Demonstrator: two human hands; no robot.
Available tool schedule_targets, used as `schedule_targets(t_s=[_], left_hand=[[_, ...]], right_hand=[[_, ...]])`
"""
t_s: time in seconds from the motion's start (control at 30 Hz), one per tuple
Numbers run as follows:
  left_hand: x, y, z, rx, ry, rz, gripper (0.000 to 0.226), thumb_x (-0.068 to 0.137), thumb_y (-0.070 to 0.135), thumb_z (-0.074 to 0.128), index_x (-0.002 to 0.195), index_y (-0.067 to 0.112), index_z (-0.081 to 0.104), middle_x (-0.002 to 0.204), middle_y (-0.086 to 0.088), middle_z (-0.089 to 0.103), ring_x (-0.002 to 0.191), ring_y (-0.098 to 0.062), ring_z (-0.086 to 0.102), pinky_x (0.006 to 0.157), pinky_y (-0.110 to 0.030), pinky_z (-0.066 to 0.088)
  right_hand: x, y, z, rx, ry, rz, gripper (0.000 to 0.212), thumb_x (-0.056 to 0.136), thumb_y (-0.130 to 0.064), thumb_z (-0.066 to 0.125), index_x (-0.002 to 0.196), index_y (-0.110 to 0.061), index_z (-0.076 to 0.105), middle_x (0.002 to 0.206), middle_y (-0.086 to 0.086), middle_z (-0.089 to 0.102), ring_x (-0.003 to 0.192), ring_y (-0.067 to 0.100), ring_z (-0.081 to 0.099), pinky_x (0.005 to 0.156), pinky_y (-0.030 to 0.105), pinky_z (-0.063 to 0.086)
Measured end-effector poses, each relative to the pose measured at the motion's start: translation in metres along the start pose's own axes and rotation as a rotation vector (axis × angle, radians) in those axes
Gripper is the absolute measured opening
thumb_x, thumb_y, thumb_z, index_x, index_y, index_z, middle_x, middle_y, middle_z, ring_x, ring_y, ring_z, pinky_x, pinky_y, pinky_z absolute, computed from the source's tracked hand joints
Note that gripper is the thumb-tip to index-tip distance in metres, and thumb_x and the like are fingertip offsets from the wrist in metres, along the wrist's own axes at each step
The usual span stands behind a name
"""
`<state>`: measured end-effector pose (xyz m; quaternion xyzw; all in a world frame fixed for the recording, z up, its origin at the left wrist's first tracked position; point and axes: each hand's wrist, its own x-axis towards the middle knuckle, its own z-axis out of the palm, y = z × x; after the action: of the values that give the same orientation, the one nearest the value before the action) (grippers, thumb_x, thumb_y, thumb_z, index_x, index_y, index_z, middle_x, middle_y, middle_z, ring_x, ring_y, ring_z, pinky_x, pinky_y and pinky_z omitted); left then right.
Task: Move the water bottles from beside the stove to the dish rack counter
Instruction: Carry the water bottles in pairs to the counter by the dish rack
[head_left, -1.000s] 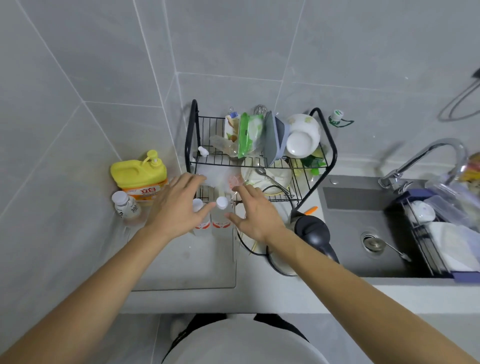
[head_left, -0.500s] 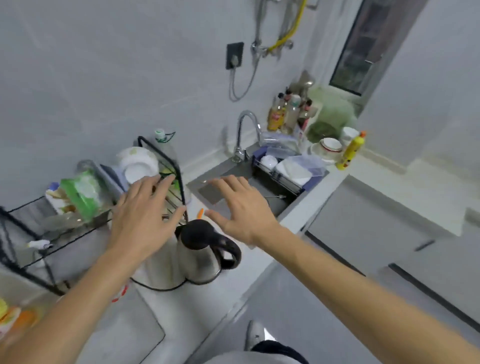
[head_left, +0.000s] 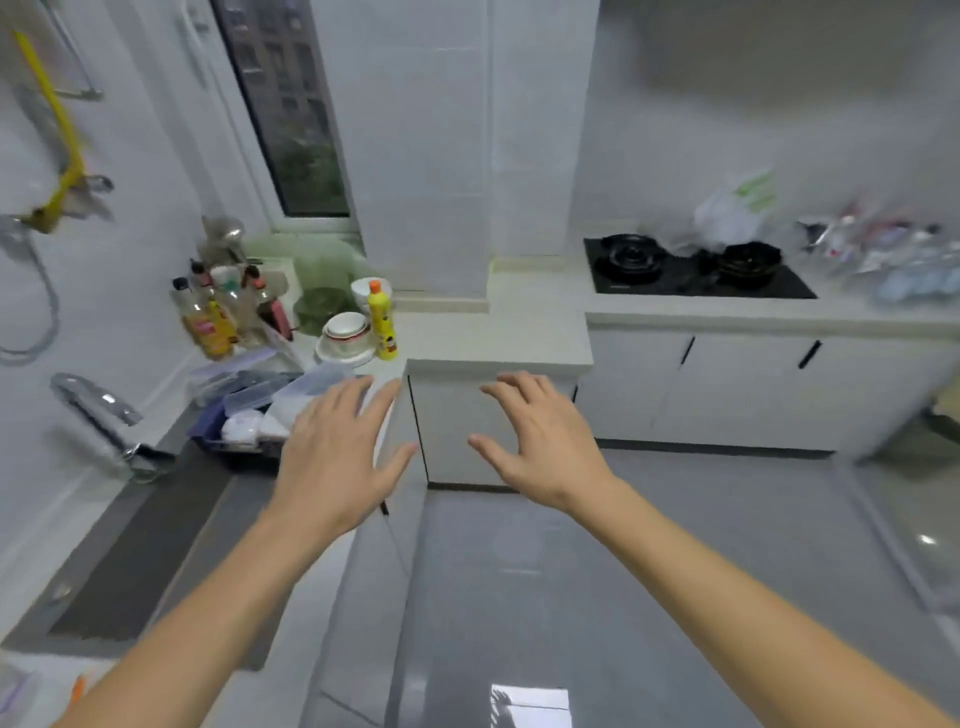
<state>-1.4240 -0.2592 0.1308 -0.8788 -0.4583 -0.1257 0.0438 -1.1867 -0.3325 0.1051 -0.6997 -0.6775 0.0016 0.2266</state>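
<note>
A kitchen corner, seen from above my outstretched arms: the grey floor (head_left: 623, 571) fills the near ground, and the pale L-shaped table (head_left: 524, 332) runs from the sink (head_left: 156, 525) at left round to the far right. On the far right stretch sits the black stove (head_left: 691, 270), both burners bare, with a white plastic bag (head_left: 732, 213) behind it. Just right of the stove lies a blurred cluster of water bottles (head_left: 904, 260), clear with pale caps, too smeared to count. At left, a blue dish tray (head_left: 244, 421) holds plastic containers beside the chrome faucet (head_left: 98, 415); farther back stand sauce bottles (head_left: 218, 312), stacked bowls (head_left: 345, 332) and a yellow squeeze bottle (head_left: 382, 322). My left hand (head_left: 332, 457) and right hand (head_left: 540, 441) hang in mid-air over the cabinet corner, well apart, palms down, fingers spread and lightly bent, holding nothing and touching nothing, far from the bottles.
</note>
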Motion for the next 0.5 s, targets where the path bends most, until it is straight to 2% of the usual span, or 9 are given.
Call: schedule_targets(t_s=[0.17, 0.5], left_hand=[[0.107, 0.09, 0.032, -0.062, 0.01, 0.115, 0.074, 0.09, 0.065, 0.041, 0.151, 0.023, 0.047, 0.143, -0.007, 0.054, 0.134, -0.03, 0.05, 0.103, -0.048, 0.048], [0.262, 0.269, 0.099, -0.179, -0.056, 0.341, 0.076, 0.094, 0.07, 0.031, 0.158, 0.03, 0.036, 0.154, -0.003, 0.048, 0.146, -0.025, 0.042, 0.113, -0.045, 0.042]], right_hand=[[0.007, 0.121, -0.043, -0.021, 0.067, 0.181, 0.061, 0.095, -0.06, 0.054, 0.144, -0.025, 0.049, 0.146, -0.003, 0.048, 0.134, 0.02, 0.044, 0.104, 0.042, 0.046], [0.023, 0.3, -0.11, -0.06, 0.184, 0.428, 0.06, 0.094, -0.058, 0.056, 0.144, -0.026, 0.049, 0.145, -0.005, 0.048, 0.135, 0.017, 0.042, 0.105, 0.042, 0.046]])
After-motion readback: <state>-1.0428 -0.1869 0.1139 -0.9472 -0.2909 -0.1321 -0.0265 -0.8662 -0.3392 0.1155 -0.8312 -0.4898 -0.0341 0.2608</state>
